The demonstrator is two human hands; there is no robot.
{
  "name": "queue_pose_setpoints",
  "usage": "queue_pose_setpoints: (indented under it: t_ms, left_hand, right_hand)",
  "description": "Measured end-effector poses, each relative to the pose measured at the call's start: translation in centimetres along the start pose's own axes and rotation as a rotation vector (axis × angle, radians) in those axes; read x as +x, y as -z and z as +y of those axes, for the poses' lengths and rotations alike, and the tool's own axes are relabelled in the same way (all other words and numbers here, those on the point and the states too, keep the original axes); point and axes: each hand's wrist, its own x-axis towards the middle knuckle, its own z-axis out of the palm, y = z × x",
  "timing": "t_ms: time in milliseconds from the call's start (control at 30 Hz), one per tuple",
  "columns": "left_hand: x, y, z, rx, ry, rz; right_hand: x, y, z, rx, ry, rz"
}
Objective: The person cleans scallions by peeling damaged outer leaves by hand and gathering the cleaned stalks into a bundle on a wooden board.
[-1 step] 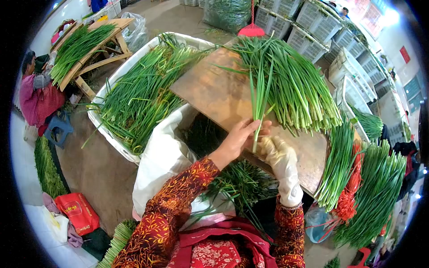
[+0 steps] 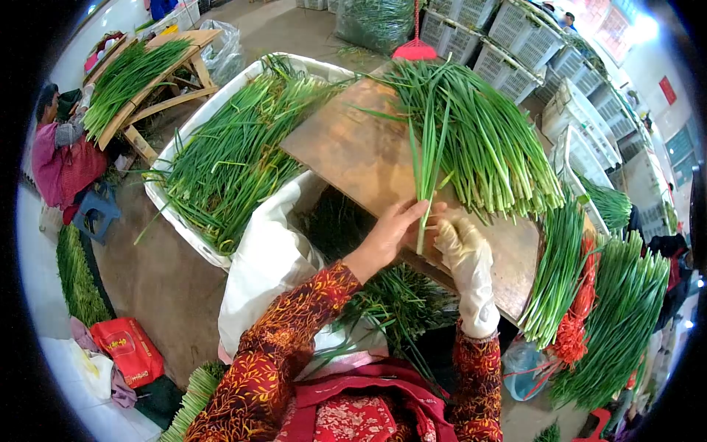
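My bare left hand (image 2: 390, 234) pinches a few long garlic chives (image 2: 428, 162) near their pale base ends, thumb and fingers closed on them. Their green leaves point away from me over a wooden board (image 2: 353, 147). Just right of those base ends is my right hand (image 2: 464, 243) in a whitish rubber glove. Its fingers are curled inward; whether anything thin is between them I cannot make out. A large spread pile of garlic chives (image 2: 479, 140) lies on the board, cut ends toward the right.
Left of the board stands a white crate (image 2: 195, 247) heaped with chives. On the right are bundled chives (image 2: 554, 276), red string (image 2: 574, 328) and a taller stack of chives (image 2: 618, 317). Another person (image 2: 66, 162) sits at a wooden bench. Plastic crates (image 2: 526, 37) are stacked behind.
My right hand has shifted slightly right and up, a little away from the stalk bases. My left hand still holds the chives in nearly the same place.
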Motion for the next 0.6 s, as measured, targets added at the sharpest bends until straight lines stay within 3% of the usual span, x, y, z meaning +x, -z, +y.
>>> queue_pose_setpoints:
  t_ms: [33, 67, 200, 267, 300, 333, 433, 533, 600]
  left_hand:
    - [-0.4, -0.1, -0.2, -0.035, 0.004, 0.009]
    - [-0.2, 0.8, 0.4, 0.004, -0.007, 0.001]
    - [-1.1, 0.5, -0.4, 0.068, 0.011, 0.025]
    - [-1.7, 0.5, -0.4, 0.119, 0.014, 0.114]
    - [-1.9, 0.6, -0.4, 0.107, -0.016, 0.126]
    - [-2.0, 0.8, -0.3, 0.105, -0.016, 0.123]
    - [-2.0, 0.7, -0.1, 0.101, -0.045, 0.254]
    - [-1.4, 2.3, 0.5, 0.060, -0.060, 0.286]
    - [-1.1, 3.2, 2.2, 0.061, -0.140, 0.197]
  right_hand:
    - [0.6, -0.1, -0.2, 0.190, -0.127, -0.027]
    - [1.8, -1.5, -0.7, 0.220, -0.105, -0.008]
    - [2.9, -2.8, -0.6, 0.000, 0.105, 0.076]
    - [2.8, -3.3, -0.5, 0.253, -0.104, 0.076]
    - [2.4, -2.7, -1.8, 0.360, -0.327, 0.033]
    - [2.3, -2.6, -1.6, 0.356, -0.328, 0.035]
    - [1.7, -2.3, -1.5, 0.861, -0.254, -0.098]
    - [0.1, -2.5, -2.4, 0.945, -0.228, -0.083]
    - [-1.1, -2.7, -2.0, 0.816, -0.012, -0.079]
